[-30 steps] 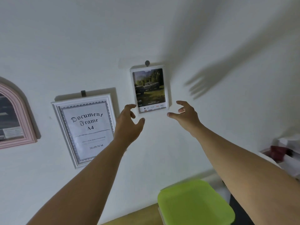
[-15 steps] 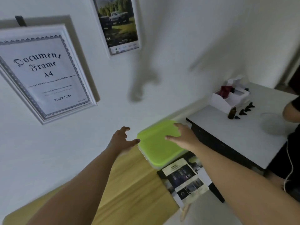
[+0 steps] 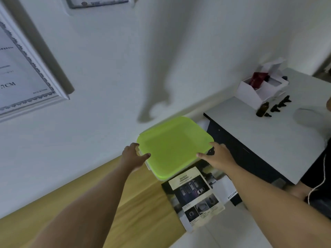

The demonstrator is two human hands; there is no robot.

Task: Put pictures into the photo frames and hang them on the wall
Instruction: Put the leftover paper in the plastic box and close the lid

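A white box with a lime-green lid stands on the wooden table against the wall. My left hand grips its left edge, thumb on the lid and fingers curled over the side. My right hand grips the front right corner the same way. A printed picture sheet lies on the table just in front of the box. On the wall hang a large white document frame at the left and a small photo frame, cut off at the top edge.
A white table stands to the right, carrying an open white carton, a brown bottle and small dark droppers. Another person sits at the far right edge.
My view dropped from the wall to the table. Both hands left the small hung frame, came down and closed on the green-lidded box.
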